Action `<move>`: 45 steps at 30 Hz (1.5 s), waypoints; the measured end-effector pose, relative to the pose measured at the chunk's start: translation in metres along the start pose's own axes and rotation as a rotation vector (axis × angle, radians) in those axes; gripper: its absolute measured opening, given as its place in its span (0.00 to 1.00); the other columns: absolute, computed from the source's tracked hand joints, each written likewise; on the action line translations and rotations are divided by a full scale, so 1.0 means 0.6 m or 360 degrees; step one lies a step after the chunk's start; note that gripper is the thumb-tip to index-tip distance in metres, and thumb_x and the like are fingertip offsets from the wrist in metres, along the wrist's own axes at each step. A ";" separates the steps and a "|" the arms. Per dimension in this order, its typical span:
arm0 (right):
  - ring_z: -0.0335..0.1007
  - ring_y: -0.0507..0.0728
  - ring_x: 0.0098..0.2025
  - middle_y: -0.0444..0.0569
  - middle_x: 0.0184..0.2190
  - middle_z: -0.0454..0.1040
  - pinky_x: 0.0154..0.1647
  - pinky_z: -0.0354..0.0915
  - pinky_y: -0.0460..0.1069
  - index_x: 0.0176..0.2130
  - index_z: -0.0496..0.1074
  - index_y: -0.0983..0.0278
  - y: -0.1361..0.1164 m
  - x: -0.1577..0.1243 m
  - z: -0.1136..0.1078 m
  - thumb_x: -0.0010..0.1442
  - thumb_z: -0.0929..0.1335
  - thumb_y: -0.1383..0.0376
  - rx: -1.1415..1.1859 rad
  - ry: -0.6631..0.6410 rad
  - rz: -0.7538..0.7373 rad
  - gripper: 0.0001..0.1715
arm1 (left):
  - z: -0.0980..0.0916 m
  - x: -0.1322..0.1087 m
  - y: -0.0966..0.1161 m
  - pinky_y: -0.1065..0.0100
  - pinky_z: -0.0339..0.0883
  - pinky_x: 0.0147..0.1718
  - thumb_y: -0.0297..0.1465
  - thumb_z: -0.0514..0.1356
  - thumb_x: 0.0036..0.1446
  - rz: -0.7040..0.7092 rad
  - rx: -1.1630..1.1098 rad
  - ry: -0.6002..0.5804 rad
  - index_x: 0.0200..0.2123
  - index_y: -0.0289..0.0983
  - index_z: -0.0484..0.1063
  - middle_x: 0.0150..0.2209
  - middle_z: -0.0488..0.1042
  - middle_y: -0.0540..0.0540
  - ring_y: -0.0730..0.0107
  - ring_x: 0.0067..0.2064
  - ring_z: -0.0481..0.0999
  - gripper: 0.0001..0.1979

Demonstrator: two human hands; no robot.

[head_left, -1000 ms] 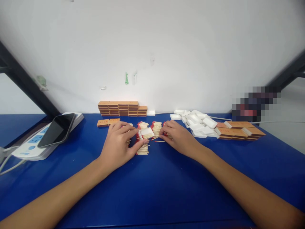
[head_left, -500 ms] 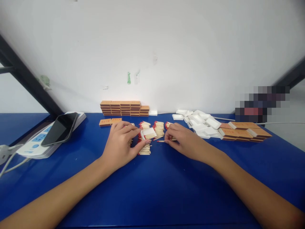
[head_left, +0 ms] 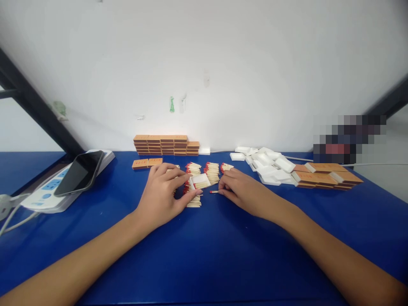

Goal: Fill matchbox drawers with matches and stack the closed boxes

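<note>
My left hand (head_left: pixel 164 189) grips the left end of a small white matchbox tray (head_left: pixel 204 180) between thumb and fingers. Some red-tipped matches lie inside the tray along its near side. The tray sits over bundles of matches (head_left: pixel 194 204) on the blue table. Just right of it, my right hand (head_left: pixel 240 187) is closed in a pinch on a match (head_left: pixel 213 191), whose red head points left. Another pile of matches (head_left: pixel 212 170) lies behind the tray, and one more pile is partly hidden by my right hand.
Orange matchboxes (head_left: pixel 161 145) are stacked along the wall, with two boxes (head_left: pixel 147 163) in front. At right lie a heap of white trays (head_left: pixel 263 161) and more orange boxes (head_left: pixel 323 176). A phone (head_left: pixel 81 172) rests on a power strip (head_left: pixel 47 193) at left.
The tray has turned slightly and its near side sits a little lower. My right hand has shifted slightly left and down, with the match closer to the table front.
</note>
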State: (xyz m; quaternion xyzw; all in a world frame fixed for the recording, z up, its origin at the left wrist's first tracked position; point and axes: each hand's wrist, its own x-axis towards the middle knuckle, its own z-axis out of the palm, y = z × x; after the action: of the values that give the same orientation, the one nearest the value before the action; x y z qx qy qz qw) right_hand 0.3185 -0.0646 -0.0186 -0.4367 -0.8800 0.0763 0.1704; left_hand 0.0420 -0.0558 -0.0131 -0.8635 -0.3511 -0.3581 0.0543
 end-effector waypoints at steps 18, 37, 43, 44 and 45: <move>0.67 0.60 0.44 0.51 0.40 0.74 0.50 0.65 0.57 0.41 0.70 0.61 -0.055 0.009 -0.008 0.73 0.64 0.67 0.0034 0.0373 -0.0111 0.07 | -0.003 0.000 0.015 0.49 0.62 0.55 0.43 0.68 0.65 0.0169 -0.0071 -0.0067 0.46 0.40 0.82 0.45 0.84 0.45 0.54 0.51 0.77 0.15; 0.69 0.59 0.42 0.50 0.37 0.74 0.43 0.66 0.55 0.41 0.72 0.60 -0.042 0.010 -0.008 0.74 0.64 0.65 0.0191 0.0548 -0.0077 0.09 | 0.002 -0.003 0.009 0.49 0.63 0.54 0.43 0.69 0.64 0.0079 -0.0066 -0.0016 0.47 0.40 0.82 0.45 0.84 0.44 0.52 0.52 0.76 0.15; 0.65 0.62 0.43 0.51 0.38 0.74 0.45 0.62 0.57 0.41 0.74 0.62 0.005 0.010 0.007 0.69 0.70 0.66 -0.0173 0.0420 -0.0002 0.01 | 0.003 -0.001 -0.003 0.50 0.67 0.50 0.44 0.68 0.64 -0.0041 0.0007 0.0076 0.44 0.39 0.82 0.43 0.84 0.44 0.54 0.48 0.77 0.15; 0.64 0.63 0.43 0.52 0.38 0.74 0.46 0.62 0.58 0.42 0.74 0.62 0.011 0.010 0.011 0.69 0.71 0.66 -0.0198 0.0372 0.0004 0.01 | 0.003 0.000 -0.003 0.51 0.67 0.50 0.44 0.68 0.64 -0.0046 0.0007 0.0083 0.44 0.39 0.82 0.43 0.84 0.44 0.55 0.47 0.76 0.15; 0.64 0.63 0.44 0.52 0.39 0.73 0.46 0.62 0.57 0.42 0.75 0.62 0.014 0.011 0.014 0.69 0.71 0.66 -0.0205 0.0338 0.0009 0.01 | 0.003 0.000 -0.003 0.51 0.67 0.50 0.44 0.68 0.64 -0.0047 0.0006 0.0089 0.44 0.39 0.82 0.43 0.84 0.44 0.55 0.47 0.76 0.15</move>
State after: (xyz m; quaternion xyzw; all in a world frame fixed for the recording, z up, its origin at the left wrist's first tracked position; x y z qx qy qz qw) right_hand 0.3181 -0.0540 -0.0273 -0.4548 -0.8588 -0.0266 0.2341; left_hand 0.0416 -0.0537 -0.0147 -0.8477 -0.3628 -0.3823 0.0605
